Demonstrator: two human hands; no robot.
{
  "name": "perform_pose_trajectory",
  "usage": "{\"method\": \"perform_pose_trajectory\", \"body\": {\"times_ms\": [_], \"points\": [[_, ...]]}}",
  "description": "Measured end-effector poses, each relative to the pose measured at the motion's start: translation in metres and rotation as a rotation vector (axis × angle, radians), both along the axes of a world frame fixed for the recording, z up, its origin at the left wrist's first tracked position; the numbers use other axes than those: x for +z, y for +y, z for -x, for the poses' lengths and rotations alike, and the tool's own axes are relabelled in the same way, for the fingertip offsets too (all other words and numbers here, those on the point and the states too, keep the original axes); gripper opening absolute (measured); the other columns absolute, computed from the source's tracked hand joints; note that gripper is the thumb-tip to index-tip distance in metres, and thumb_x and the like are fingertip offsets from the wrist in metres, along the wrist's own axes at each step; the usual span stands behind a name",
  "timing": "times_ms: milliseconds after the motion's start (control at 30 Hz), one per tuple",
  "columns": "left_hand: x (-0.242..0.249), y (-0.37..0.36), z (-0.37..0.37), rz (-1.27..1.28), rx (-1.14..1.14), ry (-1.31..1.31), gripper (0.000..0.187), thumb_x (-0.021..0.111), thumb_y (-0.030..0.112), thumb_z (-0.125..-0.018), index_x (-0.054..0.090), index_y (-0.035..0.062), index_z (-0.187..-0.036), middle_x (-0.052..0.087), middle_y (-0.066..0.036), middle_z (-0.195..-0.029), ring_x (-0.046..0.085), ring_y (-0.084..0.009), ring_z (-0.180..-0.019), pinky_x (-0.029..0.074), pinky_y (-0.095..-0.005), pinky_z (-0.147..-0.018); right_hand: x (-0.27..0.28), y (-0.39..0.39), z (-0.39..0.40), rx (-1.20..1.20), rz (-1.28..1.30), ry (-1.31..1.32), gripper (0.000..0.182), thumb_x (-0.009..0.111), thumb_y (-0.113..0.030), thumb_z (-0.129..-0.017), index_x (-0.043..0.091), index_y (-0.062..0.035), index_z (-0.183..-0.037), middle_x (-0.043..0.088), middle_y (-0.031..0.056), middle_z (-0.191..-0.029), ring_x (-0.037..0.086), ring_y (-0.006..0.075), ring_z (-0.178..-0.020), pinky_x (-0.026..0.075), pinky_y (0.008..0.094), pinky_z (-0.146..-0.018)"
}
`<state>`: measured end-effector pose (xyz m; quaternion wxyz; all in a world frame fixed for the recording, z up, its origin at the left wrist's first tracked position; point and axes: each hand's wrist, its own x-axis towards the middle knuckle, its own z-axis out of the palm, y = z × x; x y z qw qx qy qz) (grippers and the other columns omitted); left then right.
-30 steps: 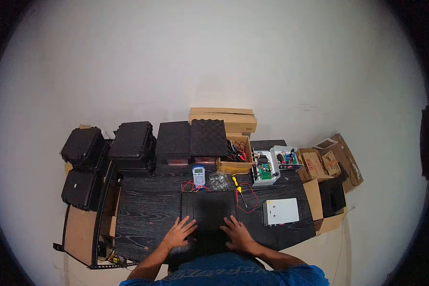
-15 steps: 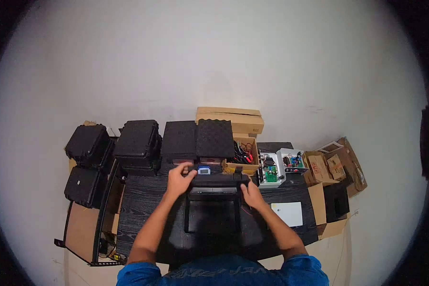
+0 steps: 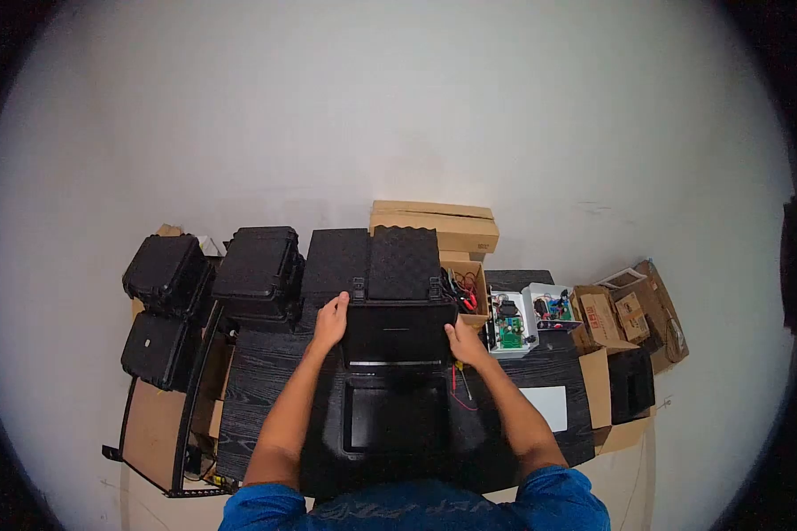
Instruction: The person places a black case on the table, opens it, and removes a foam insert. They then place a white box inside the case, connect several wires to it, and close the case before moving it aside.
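A black hard plastic case lies unfolded in front of me. Its lid (image 3: 400, 329) stands raised on the far side with the inside facing me and two latches along the top edge. Its shallow base (image 3: 397, 414) rests on the table and holds nothing that I can see. My left hand (image 3: 330, 322) grips the lid's left edge, fingers closed behind it. On the right edge, my right hand (image 3: 465, 343) is closed in the same way, thumb on the near side. Below the right hand lies a thin yellow-handled tool (image 3: 460, 365) with a red wire (image 3: 456, 389).
Black cases (image 3: 255, 265) are stacked at left. Black foam blocks (image 3: 404, 261) stand behind the lid, beside a cardboard box (image 3: 460, 274) of cables. To the right are an opened white enclosure with circuit boards (image 3: 510, 330), a white sheet (image 3: 545, 407) and more cartons (image 3: 598, 389).
The lid has tipped back, so its inside and latches now show. My left hand has shifted onto its left edge. A small blue device behind it has dropped out of sight.
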<state>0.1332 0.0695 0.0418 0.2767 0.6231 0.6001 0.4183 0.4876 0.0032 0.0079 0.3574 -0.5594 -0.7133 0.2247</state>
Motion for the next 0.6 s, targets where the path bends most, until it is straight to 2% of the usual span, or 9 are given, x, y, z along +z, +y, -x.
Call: {"method": "perform_pose_trajectory", "body": {"times_ms": [100, 167, 200, 267, 367, 400, 500, 567, 600], "points": [[-0.004, 0.014, 0.006, 0.046, -0.007, 0.047, 0.066, 0.039, 0.055, -0.107, 0.069, -0.0035, -0.107, 0.07, -0.029, -0.106, 0.066, -0.0474, -0.108, 0.05, -0.0492, -0.092, -0.016, 0.018, -0.005, 0.013, 0.08, -0.011, 0.049, 0.048, -0.031, -0.108, 0.044, 0.0043, -0.142, 0.065, 0.0266, -0.129, 0.058, 0.0421, -0.127, 0.043, 0.0454, -0.108], [-0.002, 0.03, 0.016, 0.088, -0.041, 0.139, 0.065, 0.04, 0.054, -0.107, 0.069, -0.0045, -0.103, 0.07, -0.028, -0.106, 0.065, -0.049, -0.108, 0.049, -0.0498, -0.095, -0.046, 0.038, -0.016, -0.002, 0.115, 0.014, 0.049, 0.047, -0.033, -0.109, 0.049, 0.0047, -0.14, 0.065, 0.0239, -0.13, 0.058, 0.0366, -0.128, 0.042, 0.0423, -0.11], [0.004, 0.036, 0.019, 0.092, -0.032, 0.14, 0.06, 0.045, 0.051, -0.105, 0.069, -0.0037, -0.104, 0.071, -0.027, -0.109, 0.064, -0.0477, -0.111, 0.048, -0.0498, -0.097, -0.054, 0.045, -0.019, -0.009, 0.132, 0.025, 0.049, 0.047, -0.035, -0.109, 0.051, 0.0049, -0.139, 0.066, 0.0226, -0.13, 0.058, 0.0339, -0.129, 0.041, 0.0408, -0.111], [0.018, 0.046, 0.026, 0.097, -0.017, 0.141, 0.051, 0.054, 0.046, -0.103, 0.07, -0.0021, -0.105, 0.071, -0.024, -0.114, 0.062, -0.0451, -0.117, 0.047, -0.0498, -0.1, -0.021, 0.04, -0.017, -0.025, 0.218, 0.069, 0.049, 0.043, -0.037, -0.111, 0.057, 0.0048, -0.133, 0.066, 0.0218, -0.13, 0.058, 0.0324, -0.129, 0.04, 0.0395, -0.112], [0.002, 0.069, 0.042, -0.227, -0.059, 0.461, 0.04, 0.068, 0.037, -0.094, 0.07, 0.0036, -0.115, 0.065, -0.017, -0.132, 0.054, -0.0395, -0.131, 0.046, -0.0465, -0.107, -0.001, 0.046, -0.012, -0.082, 0.237, 0.293, 0.055, 0.033, -0.042, -0.112, 0.065, 0.0017, -0.125, 0.068, 0.0176, -0.127, 0.06, 0.0287, -0.124, 0.039, 0.0373, -0.111], [0.001, 0.076, 0.044, -0.153, -0.083, 0.567, 0.05, 0.076, 0.031, -0.088, 0.064, 0.0108, -0.132, 0.053, -0.012, -0.148, 0.042, -0.034, -0.144, 0.041, -0.046, -0.115, 0.0, 0.053, -0.011, -0.139, 0.243, 0.353, 0.056, 0.032, -0.042, -0.112, 0.065, 0.0009, -0.124, 0.068, 0.0163, -0.126, 0.06, 0.0275, -0.122, 0.04, 0.0372, -0.109], [-0.003, 0.084, 0.046, -0.101, -0.081, 0.813, 0.059, 0.075, 0.033, -0.089, 0.057, 0.014, -0.143, 0.051, -0.011, -0.152, 0.04, -0.034, -0.146, 0.035, -0.0513, -0.119, -0.001, 0.07, -0.007, -0.236, 0.229, 0.446, 0.055, 0.033, -0.042, -0.112, 0.07, -0.002, -0.116, 0.07, 0.0107, -0.117, 0.061, 0.022, -0.111, 0.043, 0.0363, -0.102], [-0.002, 0.09, 0.049, -0.035, -0.14, 0.843, 0.063, 0.073, 0.035, -0.091, 0.053, 0.0153, -0.147, 0.051, -0.011, -0.152, 0.038, -0.0325, -0.148, 0.033, -0.0539, -0.12, -0.016, 0.086, -0.014, -0.232, 0.172, 0.349, 0.051, 0.038, -0.041, -0.111, 0.071, -0.0016, -0.112, 0.07, 0.0089, -0.112, 0.062, 0.0201, -0.107, 0.044, 0.0353, -0.1], [-0.001, 0.091, 0.05, 0.0, -0.171, 0.858, 0.065, 0.072, 0.036, -0.091, 0.051, 0.0159, -0.149, 0.05, -0.01, -0.153, 0.037, -0.0318, -0.149, 0.032, -0.0553, -0.12, -0.013, 0.088, -0.013, -0.262, 0.242, 0.378, 0.045, 0.044, -0.038, -0.109, 0.071, -0.0018, -0.111, 0.071, 0.0077, -0.109, 0.062, 0.0187, -0.103, 0.046, 0.0343, -0.097]]}}
